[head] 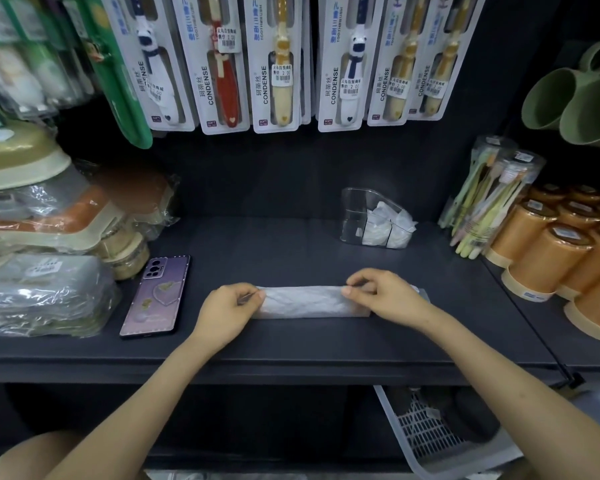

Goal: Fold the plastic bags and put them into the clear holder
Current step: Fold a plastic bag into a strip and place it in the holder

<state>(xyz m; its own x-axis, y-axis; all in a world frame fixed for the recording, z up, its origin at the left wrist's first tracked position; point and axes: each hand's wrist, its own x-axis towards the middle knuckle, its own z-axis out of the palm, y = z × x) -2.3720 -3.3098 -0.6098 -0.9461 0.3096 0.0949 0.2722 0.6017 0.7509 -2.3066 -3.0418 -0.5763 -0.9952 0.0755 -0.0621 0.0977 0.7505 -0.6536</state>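
A crinkled, translucent white plastic bag (303, 302) lay as a long flat strip on the matte black shelf (274, 247). The left hand (227, 308) pinched its nine o'clock end, the right hand (383, 294) its three o'clock end. The glossy clear holder (355, 209) stood at one o'clock from it.

Shop, household-goods aisle. Carded toothbrushes (222, 60) hang in a row on the back panel, several carrying price stickers (282, 76) that read 2.00. The dark display shelf (291, 244) holds stock in multiples: labelled orange cups (541, 251) nested in rows at right, clear tubes of toothbrushes (489, 199) beside them, shrink-wrapped containers (49, 220) piled at left. Green mugs (548, 102) hang upper right.
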